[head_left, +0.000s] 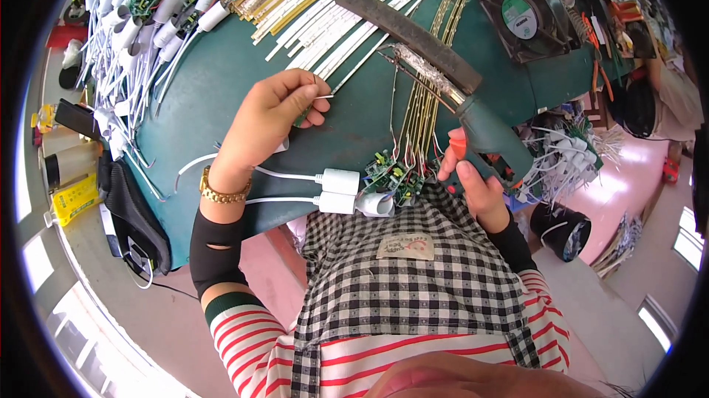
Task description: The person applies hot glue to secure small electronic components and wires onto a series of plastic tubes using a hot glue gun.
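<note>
My left hand (pixel 288 106) is closed in a pinch over the bench. Between its fingertips is a thin wire (pixel 323 97), whose end meets the tip of a narrow white strip. A bit of green circuit board shows under the fingers; most of it is hidden. My right hand (pixel 476 187) is wrapped round a green soldering gun (pixel 491 128), fingers by its orange trigger. The gun's foil-wrapped barrel (pixel 421 66) points up and left, beside a dark flat bar (pixel 410 36). White lamp caps with cords (pixel 340 181) lie between my hands, next to small green circuit boards (pixel 395 176).
White and gold strips (pixel 354 7) fan across the far side of the green bench (pixel 221 110). A heap of white caps with wires (pixel 159 25) lies far left. A black fan (pixel 524 14) stands far right, near another wired pile (pixel 565 154). A black bucket (pixel 561 232) sits lower right.
</note>
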A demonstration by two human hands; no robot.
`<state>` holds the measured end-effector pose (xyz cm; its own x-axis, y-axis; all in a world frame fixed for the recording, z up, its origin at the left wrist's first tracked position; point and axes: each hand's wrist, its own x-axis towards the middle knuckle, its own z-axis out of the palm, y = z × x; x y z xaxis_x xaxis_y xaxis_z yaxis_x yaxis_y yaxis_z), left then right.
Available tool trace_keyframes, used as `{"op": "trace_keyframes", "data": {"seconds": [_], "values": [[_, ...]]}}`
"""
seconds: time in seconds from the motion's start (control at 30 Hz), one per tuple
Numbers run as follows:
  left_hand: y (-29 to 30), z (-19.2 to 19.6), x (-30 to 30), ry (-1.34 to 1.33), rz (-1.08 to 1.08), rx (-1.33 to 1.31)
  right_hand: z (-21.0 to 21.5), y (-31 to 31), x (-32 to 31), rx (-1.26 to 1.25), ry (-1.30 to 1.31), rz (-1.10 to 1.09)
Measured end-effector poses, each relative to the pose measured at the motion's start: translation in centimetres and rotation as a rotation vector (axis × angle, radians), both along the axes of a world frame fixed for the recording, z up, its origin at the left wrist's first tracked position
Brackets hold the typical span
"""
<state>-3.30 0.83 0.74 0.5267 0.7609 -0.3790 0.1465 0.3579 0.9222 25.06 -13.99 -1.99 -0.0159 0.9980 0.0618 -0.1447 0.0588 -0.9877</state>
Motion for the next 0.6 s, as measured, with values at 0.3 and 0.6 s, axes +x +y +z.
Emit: {"op": "trace_keyframes", "data": {"seconds": [0.3, 0.6], "values": [[-0.8, -0.9, -0.7, -0.003, 0.049, 0.073, -0.3, -0.3, 0.0, -0.023, 0.034, -0.036], [-2.4, -0.4, 2.2, 0.609, 0.179, 0.672, 0.1, 0.3, 0.3, -0.05, 0.03, -0.01]]}}
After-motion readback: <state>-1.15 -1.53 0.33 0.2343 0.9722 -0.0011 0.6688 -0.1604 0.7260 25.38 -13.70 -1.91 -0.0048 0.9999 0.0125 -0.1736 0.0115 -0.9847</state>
